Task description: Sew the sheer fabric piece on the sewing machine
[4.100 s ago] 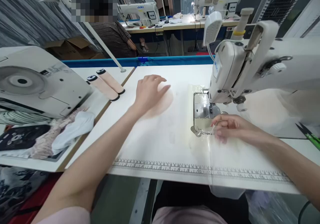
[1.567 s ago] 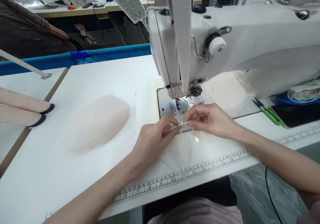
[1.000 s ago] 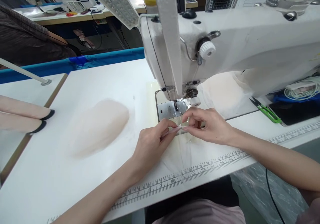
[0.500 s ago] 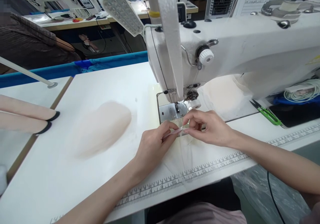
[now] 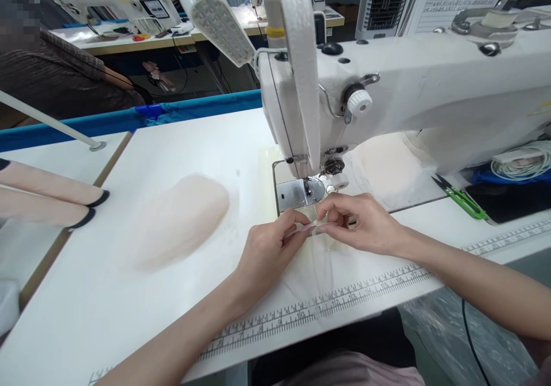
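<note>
Just in front of the needle of a white sewing machine (image 5: 413, 81), both hands pinch a thin, sheer strip of fabric (image 5: 316, 225). My left hand (image 5: 271, 248) is closed on its left part between thumb and index finger. Close beside it, my right hand (image 5: 361, 222) pinches the same fabric, fingertips nearly meeting the left ones. Below the fingers, see-through material hangs toward the ruler tape and is hard to make out. The metal needle plate (image 5: 297, 195) shows behind the hands. A beige sheer fabric piece (image 5: 189, 219) lies flat to the left.
Green thread snips (image 5: 462, 199) lie at right next to a dark flat object (image 5: 503, 199). A ruler tape (image 5: 301, 317) runs along the front edge. Beige tubes with black ends (image 5: 55, 202) lie at left. A lamp (image 5: 219, 21) hangs above. Another person (image 5: 64, 76) sits beyond the blue cloth edge.
The view has shifted slightly, so everything sits a little further right and lower. Both hands keep their pinch on the sheer fabric, with fingertips barely moved.
</note>
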The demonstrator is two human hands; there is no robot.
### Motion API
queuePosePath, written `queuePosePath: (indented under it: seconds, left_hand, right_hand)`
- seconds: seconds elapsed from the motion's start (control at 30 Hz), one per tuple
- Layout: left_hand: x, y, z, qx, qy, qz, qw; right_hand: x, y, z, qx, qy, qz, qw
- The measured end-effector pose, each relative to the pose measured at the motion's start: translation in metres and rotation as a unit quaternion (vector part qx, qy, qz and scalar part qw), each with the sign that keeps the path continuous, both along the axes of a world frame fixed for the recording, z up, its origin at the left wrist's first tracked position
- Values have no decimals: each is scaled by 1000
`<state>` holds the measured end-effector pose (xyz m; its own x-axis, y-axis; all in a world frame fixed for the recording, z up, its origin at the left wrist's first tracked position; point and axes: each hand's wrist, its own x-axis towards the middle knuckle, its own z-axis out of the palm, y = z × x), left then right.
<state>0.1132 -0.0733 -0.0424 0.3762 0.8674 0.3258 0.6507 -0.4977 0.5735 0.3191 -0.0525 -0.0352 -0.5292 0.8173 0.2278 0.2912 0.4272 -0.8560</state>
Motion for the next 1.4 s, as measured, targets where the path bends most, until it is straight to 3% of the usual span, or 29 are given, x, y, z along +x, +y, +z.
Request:
queuePosePath:
  seconds: [0.37, 0.53, 0.67, 0.77, 0.83, 1.0, 1.17, 1.2, 1.3, 1.4]
  left_hand:
    - [0, -1, 0, 28, -21, -12, 999]
    - [0, -2, 2, 103, 10, -15, 995]
    - [2, -4, 3, 169, 15, -19, 985]
    - [3, -5, 4, 162, 16, -34, 986]
    - [3, -5, 4, 180, 15, -65, 981]
    - [3, -6, 5, 223, 12, -66, 973]
    - [4, -8, 5, 222, 14, -48, 974]
    - [4, -8, 5, 219, 14, -50, 974]
    - [2, -11, 8, 188, 12, -60, 980]
    - [1, -14, 20, 53, 8, -49, 997]
  right_hand:
    - [-1, 0, 0, 15, -24, 11, 1000]
    - [-1, 0, -2, 120, -10, 5, 993]
    - [1, -1, -8, 304, -25, -25, 952]
    - [5, -2, -8, 467, -68, -12, 882]
    - [6, -3, -3, 526, -91, 23, 845]
    - [5, -6, 10, 512, -145, 82, 843]
    - [6, -7, 5, 652, -87, 63, 751]
    - [7, -7, 5, 660, -90, 64, 743]
    - [9, -11, 10, 643, -101, 87, 754]
    - [9, -17, 22, 617, -100, 84, 776]
